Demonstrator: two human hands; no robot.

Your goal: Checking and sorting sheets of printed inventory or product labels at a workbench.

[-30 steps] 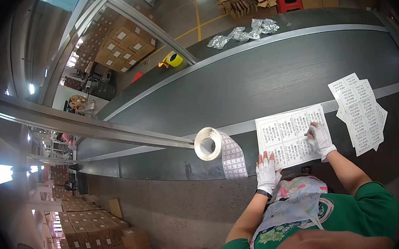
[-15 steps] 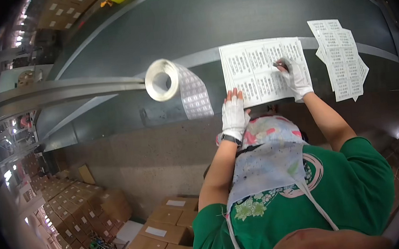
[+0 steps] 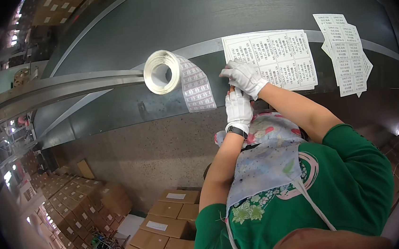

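Note:
A stack of white printed label sheets (image 3: 289,62) lies at the table's near edge. Over its near left corner, my right hand (image 3: 245,77), in a white glove with bare fingertips, has its fingers bent together. What they pinch, if anything, is hidden. My left hand (image 3: 238,108), gloved the same way with a dark band at the wrist, points its stretched fingers at that corner. Its fingertips are partly covered by the right hand. Left of the hands, a roll of small printed stickers (image 3: 168,63) hangs on a metal bar, its loose strip trailing onto the table.
Narrow label sheets (image 3: 345,59) lie overlapped at the right of the dark green table (image 3: 246,11). The metal bar (image 3: 77,84) reaches in from the left. Cardboard boxes (image 3: 167,222) are stacked behind at lower left, with more boxes (image 3: 76,201) farther left.
My right hand has moved left across the label sheets to their near left corner, beside my left hand. The left hand has stayed near that corner.

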